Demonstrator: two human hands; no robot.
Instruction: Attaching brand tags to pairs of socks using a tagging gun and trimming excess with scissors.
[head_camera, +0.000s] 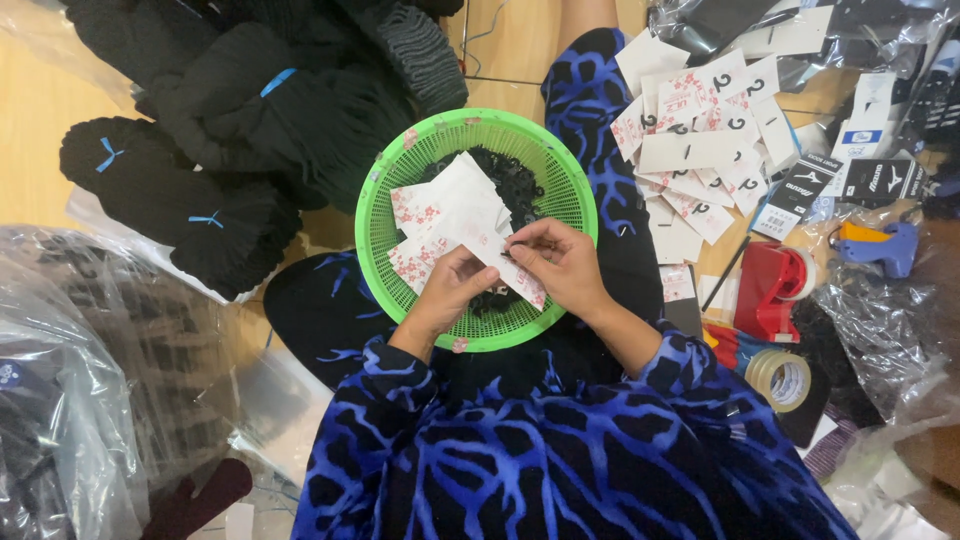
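1. Our left hand (452, 288) and right hand (560, 262) are both closed on a small fan of white paper cards with red print (455, 215), fingertips pinching the lower edge.
2. The cards sit over the round green plastic mesh basket (380, 215), which rests on our lap above small black items (515, 185).
3. Their long axis runs diagonally, from lower right up toward the upper left.
4. We judge a loose pinch could let cards slide into the basket.
5. More white cards (690, 150) lie on the floor to the right, with black knitted bundles (200, 160) to the left.
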